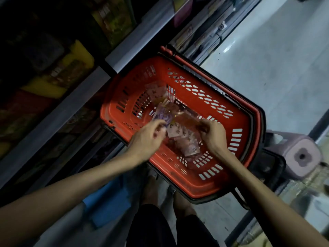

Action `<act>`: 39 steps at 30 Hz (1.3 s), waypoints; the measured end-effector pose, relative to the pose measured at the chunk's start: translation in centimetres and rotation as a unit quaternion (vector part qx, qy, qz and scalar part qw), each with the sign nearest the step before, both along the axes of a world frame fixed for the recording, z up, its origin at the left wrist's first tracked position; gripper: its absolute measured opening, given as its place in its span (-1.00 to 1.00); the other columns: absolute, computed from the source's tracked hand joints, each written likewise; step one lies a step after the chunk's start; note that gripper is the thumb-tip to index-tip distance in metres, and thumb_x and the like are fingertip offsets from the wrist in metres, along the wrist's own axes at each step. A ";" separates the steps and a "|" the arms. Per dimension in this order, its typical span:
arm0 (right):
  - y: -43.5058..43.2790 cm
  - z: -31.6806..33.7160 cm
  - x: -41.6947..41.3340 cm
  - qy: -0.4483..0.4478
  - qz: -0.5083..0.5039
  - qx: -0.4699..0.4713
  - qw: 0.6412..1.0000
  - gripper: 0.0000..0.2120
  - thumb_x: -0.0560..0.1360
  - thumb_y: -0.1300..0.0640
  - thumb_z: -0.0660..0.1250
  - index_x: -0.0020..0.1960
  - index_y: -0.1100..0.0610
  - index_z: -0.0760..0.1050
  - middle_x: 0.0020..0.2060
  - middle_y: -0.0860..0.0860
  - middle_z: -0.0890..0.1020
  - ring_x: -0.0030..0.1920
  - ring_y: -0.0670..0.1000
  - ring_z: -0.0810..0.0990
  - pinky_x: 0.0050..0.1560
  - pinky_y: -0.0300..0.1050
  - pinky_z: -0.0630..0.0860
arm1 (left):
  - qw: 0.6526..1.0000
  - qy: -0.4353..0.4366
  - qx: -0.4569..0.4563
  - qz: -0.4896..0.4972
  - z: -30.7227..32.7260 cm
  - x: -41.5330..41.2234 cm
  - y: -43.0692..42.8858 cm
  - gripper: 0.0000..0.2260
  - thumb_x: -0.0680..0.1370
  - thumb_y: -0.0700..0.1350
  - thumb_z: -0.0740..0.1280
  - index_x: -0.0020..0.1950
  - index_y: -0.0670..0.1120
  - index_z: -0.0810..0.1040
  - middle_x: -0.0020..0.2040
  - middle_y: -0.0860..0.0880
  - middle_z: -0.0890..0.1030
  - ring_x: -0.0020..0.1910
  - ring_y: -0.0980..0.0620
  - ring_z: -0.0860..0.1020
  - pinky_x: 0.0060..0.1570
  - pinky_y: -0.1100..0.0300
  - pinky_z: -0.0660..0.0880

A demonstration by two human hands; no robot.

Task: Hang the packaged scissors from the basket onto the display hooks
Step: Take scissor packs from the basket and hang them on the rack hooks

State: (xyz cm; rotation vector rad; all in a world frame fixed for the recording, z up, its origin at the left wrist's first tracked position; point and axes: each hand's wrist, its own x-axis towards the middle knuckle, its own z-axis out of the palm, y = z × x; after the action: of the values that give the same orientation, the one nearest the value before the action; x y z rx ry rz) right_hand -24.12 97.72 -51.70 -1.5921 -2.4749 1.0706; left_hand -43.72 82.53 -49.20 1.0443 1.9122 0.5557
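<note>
Both hands inside red perforated plastic basket (231, 97). Left hand (149, 138) pinches purple clear-wrapped scissors packet (162, 113); right hand (212, 133) grips amber-tinted packet (185, 118), probably scissors too (blurred). Pink packets (188, 145) lie beneath

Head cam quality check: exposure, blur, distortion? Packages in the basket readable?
Head view: shelves on the left are underexposed, nearly black; floor is far brighter, with a glare streak; the wide-angle lens bows the shelf edges; left hand is motion-blurred at the fingers; packaged scissors in the red basket are soft, print unreadable.
</note>
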 end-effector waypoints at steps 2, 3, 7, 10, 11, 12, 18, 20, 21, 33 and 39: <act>-0.7 1.7 0.3 0.087 0.041 0.047 0.994 -0.58 0.41 0.44 0.44 0.15 0.06 0.72 0.02 -0.04 0.77 0.03 -0.06 0.72 0.03 -0.47 0.46 | 0.963 -0.170 0.022 0.210 -0.3 -0.8 1.2 -0.71 0.71 0.17 0.21 0.37 0.09 0.46 0.31 -0.11 0.60 0.15 -0.03 0.66 0.08 0.04 0.63; -1.0 2.4 0.4 0.133 0.067 0.066 0.987 -0.56 0.41 0.44 0.47 0.18 0.06 0.72 0.07 -0.06 0.75 0.08 -0.07 0.71 0.13 -0.37 0.50 | 0.933 -0.235 0.004 0.273 -0.4 -1.4 1.9 -0.76 0.72 0.15 0.22 0.31 0.07 0.47 0.32 -0.16 0.58 0.16 -0.06 0.65 0.11 0.01 0.63; -1.7 3.6 0.7 0.237 0.208 0.129 0.940 -0.75 0.60 0.22 0.38 0.25 0.12 0.68 0.24 -0.02 0.69 0.36 0.01 0.58 0.48 0.02 0.37 | 0.858 -0.401 -0.116 0.300 -0.7 -3.2 3.3 -0.52 0.56 0.28 0.39 0.25 -0.08 0.60 0.12 -0.12 0.67 0.10 -0.08 0.65 0.32 -0.05 0.51; -2.3 2.9 0.0 0.234 0.252 0.187 0.920 -0.78 0.64 0.15 0.38 0.26 0.11 0.68 0.26 -0.01 0.68 0.38 0.07 0.57 0.53 0.15 0.29 | 0.840 -0.452 -0.143 0.263 -0.4 -3.3 3.4 -0.62 0.58 0.07 0.45 0.26 -0.17 0.64 0.14 -0.17 0.69 0.06 -0.06 0.69 0.21 0.07 0.62; -2.5 2.5 -0.1 0.235 0.251 0.202 0.917 -0.78 0.63 0.16 0.40 0.25 0.11 0.69 0.25 -0.01 0.68 0.37 0.09 0.57 0.53 0.20 0.29 | 0.828 -0.477 -0.156 0.250 0.0 -3.0 3.5 -0.64 0.59 -0.02 0.43 0.29 -0.22 0.62 0.14 -0.21 0.70 0.01 -0.06 0.72 0.10 0.09 0.68; -2.8 2.0 -0.3 0.236 0.248 0.216 0.914 -0.79 0.63 0.16 0.40 0.24 0.11 0.69 0.24 0.00 0.69 0.37 0.10 0.58 0.53 0.24 0.29 | 0.813 -0.502 -0.167 0.244 0.3 -2.7 3.6 -0.62 0.56 -0.07 0.42 0.30 -0.26 0.61 0.12 -0.23 0.71 -0.04 -0.07 0.74 0.00 0.09 0.70; -2.9 1.6 -0.6 0.141 0.181 0.223 0.948 -0.64 0.61 0.23 0.30 0.38 0.06 0.60 0.43 0.15 0.53 0.48 0.20 0.44 0.50 0.16 0.33 | 0.831 -0.474 -0.097 0.276 -0.3 -1.9 3.4 -0.68 0.60 -0.23 0.38 0.34 -0.28 0.57 0.14 -0.31 0.70 -0.08 -0.12 0.75 -0.04 0.00 0.72; -3.5 2.4 -0.7 0.107 0.089 0.149 0.979 -0.50 0.54 0.30 0.26 0.47 0.09 0.50 0.46 0.14 0.48 0.48 0.15 0.42 0.46 0.06 0.38 | 0.857 -0.424 -0.059 0.287 -0.3 -1.7 3.3 -0.74 0.64 -0.25 0.37 0.33 -0.23 0.57 0.14 -0.28 0.70 -0.08 -0.10 0.74 -0.01 0.04 0.71; -3.8 3.0 -0.7 0.113 0.027 0.094 0.989 -0.47 0.53 0.32 0.27 0.48 0.08 0.48 0.43 0.09 0.51 0.44 0.08 0.45 0.44 0.04 0.43 | 0.867 -0.404 -0.045 0.289 -0.2 -1.6 3.2 -0.74 0.63 -0.25 0.39 0.33 -0.19 0.57 0.12 -0.26 0.72 -0.09 -0.09 0.73 -0.03 0.06 0.70; -3.9 7.2 -2.1 0.308 -0.327 -0.203 0.870 -0.76 0.52 0.02 0.52 0.13 0.06 0.59 -0.02 -0.02 0.73 -0.06 -0.08 0.74 -0.02 -0.07 0.71 | 0.917 -0.349 -0.031 0.192 2.5 2.5 2.6 -0.35 0.31 -0.23 0.69 0.34 -0.08 0.54 0.13 -0.11 0.75 0.13 -0.12 0.73 0.20 -0.04 0.65; -2.6 9.8 0.8 0.310 -0.332 -0.139 0.880 -0.85 0.64 0.10 0.36 0.15 0.10 0.65 0.04 -0.07 0.70 0.01 -0.21 0.68 0.01 -0.26 0.64 | 0.944 -0.278 0.013 0.177 6.5 4.3 4.7 -0.85 0.72 -0.01 0.28 0.23 0.07 0.61 0.19 -0.01 0.71 0.14 -0.01 0.67 0.25 0.03 0.56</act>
State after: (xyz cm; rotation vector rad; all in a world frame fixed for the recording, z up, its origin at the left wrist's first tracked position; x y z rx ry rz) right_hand -23.27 95.17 -41.95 -1.6110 -1.2720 1.5105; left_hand -39.43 87.24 -42.70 0.4757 1.5808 0.9681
